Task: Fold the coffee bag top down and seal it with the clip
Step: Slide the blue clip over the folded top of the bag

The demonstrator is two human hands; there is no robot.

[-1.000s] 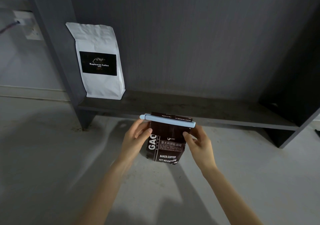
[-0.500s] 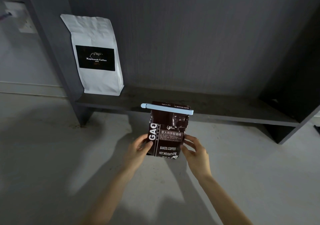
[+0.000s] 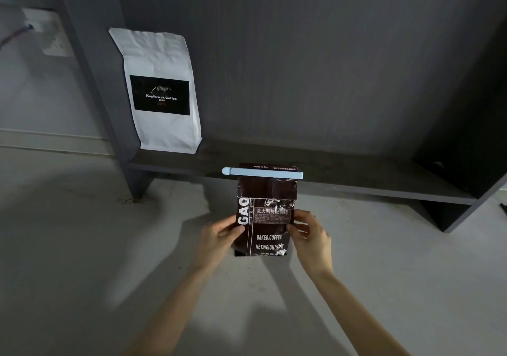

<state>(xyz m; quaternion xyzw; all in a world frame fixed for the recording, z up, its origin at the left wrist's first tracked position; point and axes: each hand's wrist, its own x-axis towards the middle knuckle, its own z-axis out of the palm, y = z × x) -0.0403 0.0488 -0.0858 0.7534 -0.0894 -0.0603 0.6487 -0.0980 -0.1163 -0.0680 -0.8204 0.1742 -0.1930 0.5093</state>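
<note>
Clip (image 3: 262, 174) sits clamped across folded top of coffee bag (image 3: 264, 218) at frame centre, left hand (image 3: 216, 239) and right hand (image 3: 311, 235) fingers grasping its sides; sealing looks done.

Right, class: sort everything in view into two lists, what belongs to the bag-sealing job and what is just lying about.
Belongs to the job:
dark brown foil coffee bag
long pale blue plastic clip
left hand
right hand

Lying about:
white paper coffee bag with black label
dark grey wooden shelf
</note>
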